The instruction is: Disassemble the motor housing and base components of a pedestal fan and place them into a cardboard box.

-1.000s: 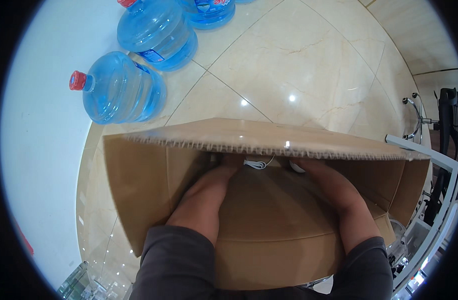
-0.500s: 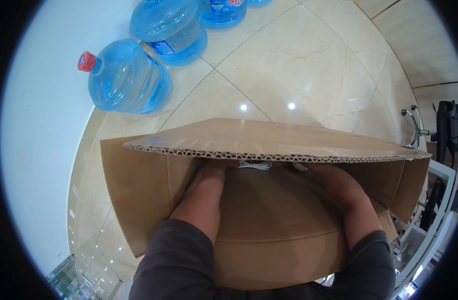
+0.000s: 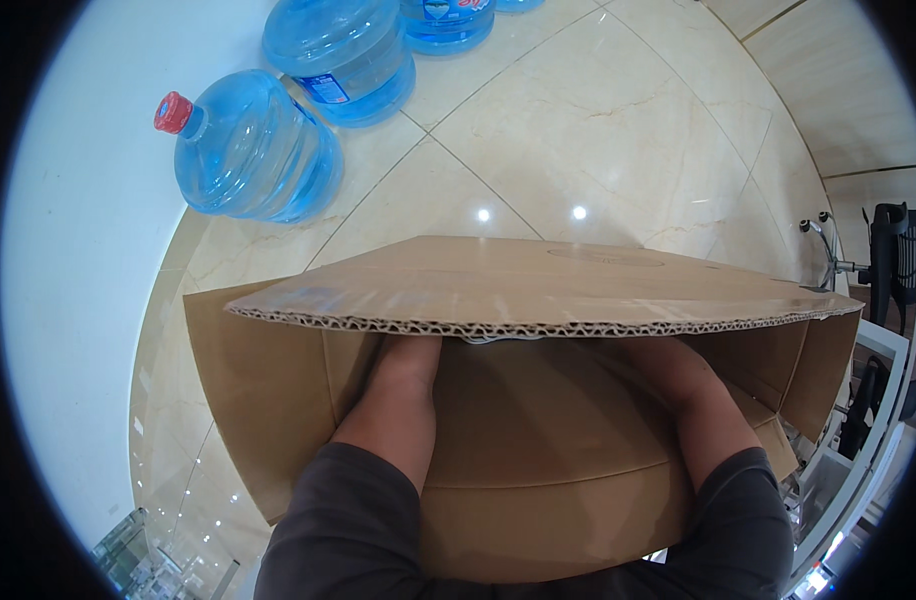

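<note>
A large cardboard box (image 3: 543, 525) lies open toward me, its upper flap (image 3: 518, 285) stretching across with a corrugated edge. Both my arms reach into it beneath that flap. My left forearm (image 3: 393, 405) enters along the left side, and the flap covers my left hand. On the right, my right forearm (image 3: 706, 405) goes in and my right hand is likewise hidden. Between the arms, a sliver of white cord (image 3: 500, 339) peeks out under the flap's edge. What either hand touches cannot be seen.
Several blue water jugs stand along the white wall at upper left, the nearest jug (image 3: 258, 150) with a red cap. A black office chair (image 3: 893, 260) and a grey metal frame (image 3: 883, 430) are at the right. Glossy tile floor (image 3: 598, 130) extends beyond the box.
Both hands have gone deeper under the flap. The flap edge sits slightly lower in view, covering most of the white cord and the pale piece formerly visible by the right hand.
</note>
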The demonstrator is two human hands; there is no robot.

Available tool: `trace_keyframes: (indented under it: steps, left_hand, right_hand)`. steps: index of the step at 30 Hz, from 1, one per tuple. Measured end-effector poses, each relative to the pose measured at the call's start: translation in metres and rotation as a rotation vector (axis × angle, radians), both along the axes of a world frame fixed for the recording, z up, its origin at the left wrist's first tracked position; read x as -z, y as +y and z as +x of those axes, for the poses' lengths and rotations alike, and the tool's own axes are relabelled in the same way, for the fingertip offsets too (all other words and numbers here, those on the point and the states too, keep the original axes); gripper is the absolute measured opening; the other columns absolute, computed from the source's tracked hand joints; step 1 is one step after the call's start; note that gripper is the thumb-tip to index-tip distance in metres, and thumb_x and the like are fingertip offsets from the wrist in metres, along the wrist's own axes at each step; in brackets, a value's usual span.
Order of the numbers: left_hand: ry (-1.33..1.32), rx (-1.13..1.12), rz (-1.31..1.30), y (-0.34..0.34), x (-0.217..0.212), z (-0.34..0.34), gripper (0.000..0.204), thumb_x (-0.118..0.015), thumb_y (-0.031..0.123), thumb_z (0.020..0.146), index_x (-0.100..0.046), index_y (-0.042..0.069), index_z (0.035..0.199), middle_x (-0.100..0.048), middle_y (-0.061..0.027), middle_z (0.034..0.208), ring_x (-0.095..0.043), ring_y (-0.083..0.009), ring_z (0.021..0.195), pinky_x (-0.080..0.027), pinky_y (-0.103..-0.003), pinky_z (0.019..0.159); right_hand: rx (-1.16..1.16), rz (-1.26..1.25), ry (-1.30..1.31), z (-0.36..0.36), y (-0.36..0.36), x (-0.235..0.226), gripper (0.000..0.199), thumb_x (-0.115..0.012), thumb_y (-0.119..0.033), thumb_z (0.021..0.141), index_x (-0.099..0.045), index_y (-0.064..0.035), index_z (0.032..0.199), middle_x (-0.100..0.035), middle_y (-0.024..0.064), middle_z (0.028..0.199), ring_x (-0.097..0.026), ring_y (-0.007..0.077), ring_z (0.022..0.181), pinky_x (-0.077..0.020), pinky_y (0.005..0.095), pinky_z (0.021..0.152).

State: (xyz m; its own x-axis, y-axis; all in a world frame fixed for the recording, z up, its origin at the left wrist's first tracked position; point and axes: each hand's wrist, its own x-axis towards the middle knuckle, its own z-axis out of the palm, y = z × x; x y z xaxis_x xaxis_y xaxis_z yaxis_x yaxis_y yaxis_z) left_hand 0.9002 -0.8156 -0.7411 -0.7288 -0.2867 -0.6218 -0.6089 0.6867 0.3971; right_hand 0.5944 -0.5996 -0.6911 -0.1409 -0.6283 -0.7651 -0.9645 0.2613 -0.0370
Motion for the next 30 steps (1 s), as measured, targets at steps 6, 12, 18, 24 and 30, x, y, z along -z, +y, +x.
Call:
trace_keyframes:
  steps: [6,12,18,24,30]
  left_hand:
    - [0.017,-0.012,0.006,-0.001,0.0,0.009,0.062,-0.05,0.027,0.09,-0.037,0.005,0.147,-0.043,-0.0195,0.147,-0.038,-0.0385,0.137,-0.027,-0.056,0.112]
    - [0.023,-0.003,0.014,0.004,0.0,0.011,0.064,-0.052,0.028,0.089,-0.037,0.005,0.147,-0.043,-0.0197,0.147,-0.038,-0.0386,0.137,-0.027,-0.055,0.112]
    - [0.023,0.01,0.009,-0.004,-0.004,0.006,0.066,-0.053,0.028,0.087,-0.037,0.005,0.147,-0.043,-0.0198,0.147,-0.038,-0.0387,0.137,-0.027,-0.055,0.113]
    - [0.02,0.027,-0.005,-0.017,-0.008,0.005,0.068,-0.055,0.029,0.086,-0.037,0.005,0.147,-0.043,-0.02,0.147,-0.038,-0.0388,0.137,-0.027,-0.055,0.113]
    - [0.02,0.034,-0.001,-0.015,-0.008,0.015,0.07,-0.057,0.03,0.085,-0.037,0.005,0.146,-0.042,-0.0201,0.147,-0.037,-0.0389,0.137,-0.027,-0.054,0.113]
  right_hand:
    - [-0.006,0.017,0.007,-0.001,0.0,0.001,0.042,-0.062,-0.018,0.08,-0.06,-0.0112,0.121,-0.067,0.0175,0.112,-0.068,0.0325,0.1,-0.0543,0.044,0.083]
    - [0.001,0.022,0.016,-0.007,0.001,0.002,0.042,-0.062,-0.019,0.08,-0.06,-0.0116,0.121,-0.067,0.0171,0.113,-0.067,0.0321,0.1,-0.0541,0.0436,0.083]
    - [0.008,0.024,0.027,-0.011,0.0,0.003,0.042,-0.062,-0.02,0.08,-0.06,-0.012,0.122,-0.067,0.0167,0.113,-0.067,0.0317,0.101,-0.054,0.0432,0.083]
    - [0.029,0.034,0.022,-0.008,-0.002,0.003,0.043,-0.063,-0.02,0.08,-0.061,-0.0124,0.122,-0.067,0.0163,0.114,-0.067,0.0313,0.101,-0.0538,0.0429,0.084]
    - [0.039,0.048,0.023,-0.001,-0.005,0.006,0.043,-0.063,-0.021,0.08,-0.061,-0.0128,0.122,-0.067,0.0159,0.114,-0.067,0.0309,0.102,-0.0536,0.0425,0.084]
